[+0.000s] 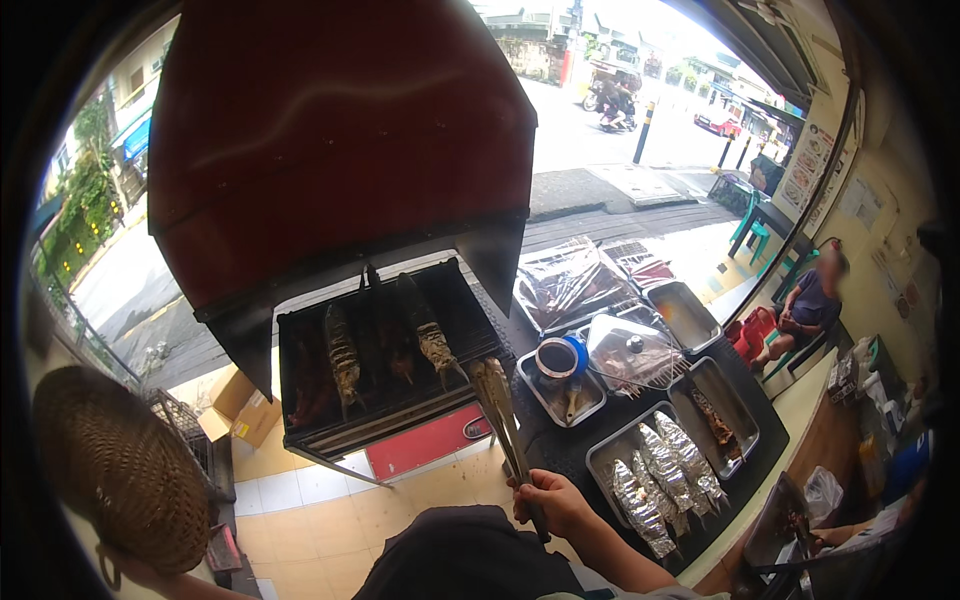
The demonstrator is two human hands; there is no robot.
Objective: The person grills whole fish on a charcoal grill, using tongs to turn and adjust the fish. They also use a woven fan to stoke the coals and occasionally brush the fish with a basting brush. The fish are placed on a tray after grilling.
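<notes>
My right hand (556,505) is closed around the handles of metal tongs (510,430). The tongs' tips point up beside the grill's right front corner. At the lower left, my left hand (135,572) shows only in part, at the lower edge of a round, woven brown basket (120,465); its fingers are mostly hidden, and the basket appears held up by it. On the black grill (465,300) lie a left fish (342,355) and a right fish (430,335), with darker pieces (395,355) between them, under a raised dark red hood (340,130).
To the right, a black table bears a tray (597,460) of several foil-wrapped fish (665,470), a tray with one browned piece (718,420), a blue pot (562,357) and a clear-lidded tray (632,345). A cardboard box (240,410) stands left. A person (812,295) sits far right.
</notes>
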